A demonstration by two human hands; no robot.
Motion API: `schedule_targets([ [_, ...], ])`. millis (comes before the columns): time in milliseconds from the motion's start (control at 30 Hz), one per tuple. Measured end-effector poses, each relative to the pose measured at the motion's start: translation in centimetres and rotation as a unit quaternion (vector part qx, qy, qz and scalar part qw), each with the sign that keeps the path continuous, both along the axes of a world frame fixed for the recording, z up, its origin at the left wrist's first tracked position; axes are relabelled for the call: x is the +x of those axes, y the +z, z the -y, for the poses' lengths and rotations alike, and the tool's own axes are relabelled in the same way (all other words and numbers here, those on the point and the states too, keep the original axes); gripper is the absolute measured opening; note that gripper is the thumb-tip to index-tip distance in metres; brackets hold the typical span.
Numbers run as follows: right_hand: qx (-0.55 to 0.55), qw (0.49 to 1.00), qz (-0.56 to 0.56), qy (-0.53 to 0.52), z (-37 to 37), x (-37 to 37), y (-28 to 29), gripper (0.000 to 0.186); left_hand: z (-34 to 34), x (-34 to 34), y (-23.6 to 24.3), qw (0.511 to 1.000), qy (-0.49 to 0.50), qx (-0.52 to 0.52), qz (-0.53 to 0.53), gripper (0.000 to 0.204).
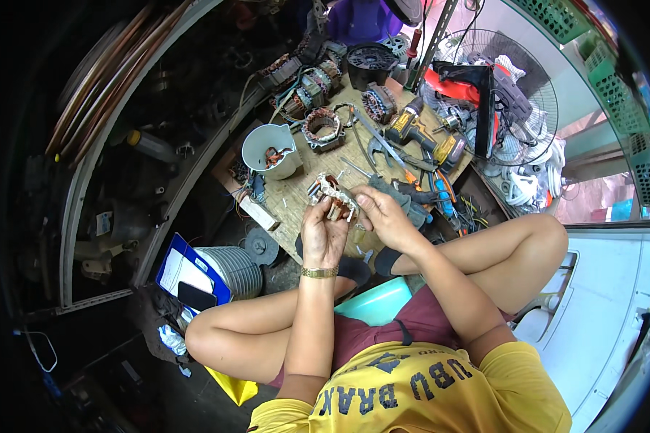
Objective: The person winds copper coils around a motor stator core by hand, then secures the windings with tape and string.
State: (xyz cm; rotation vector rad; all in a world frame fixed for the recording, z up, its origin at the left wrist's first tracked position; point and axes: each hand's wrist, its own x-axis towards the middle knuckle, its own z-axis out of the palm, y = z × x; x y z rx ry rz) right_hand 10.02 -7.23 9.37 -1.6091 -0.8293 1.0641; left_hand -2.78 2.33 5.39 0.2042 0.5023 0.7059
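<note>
A small motor stator [332, 193] with copper windings and white lacing is held up over the front part of a wooden workbench [296, 189]. My left hand [323, 237], with a gold watch at the wrist, grips it from below. On its right side, the bent fingers of my right hand [384, 215] press against it; whether they also pinch a thin cord is too small to tell. Behind it sit a larger wound stator [323, 128] and a white plastic pitcher [273, 149] with copper-coloured scraps inside.
A yellow-black cordless drill [419, 130], a hammer [383, 150] and several hand tools crowd the bench's right side. More stators [314, 85] line the back. A fan guard [509, 94] stands at the right. Left of my knees are a ribbed bucket [231, 270] and a phone [196, 296].
</note>
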Motion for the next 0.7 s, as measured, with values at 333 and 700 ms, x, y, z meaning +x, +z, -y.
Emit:
schedule_targets([
  [333, -0.029, 0.955, 0.29, 0.046, 1.8, -1.1, 3.3, 0.044, -0.7, -0.9, 0.6, 0.999, 0.019, 0.035, -0.011, 0.015],
  [700, 0.013, 0.92, 0.391, -0.018, 0.3, -2.2, 2.9, 0.028, 0.2, -0.7, 1.1, 0.998, 0.005, -0.059, 0.037, 0.017],
])
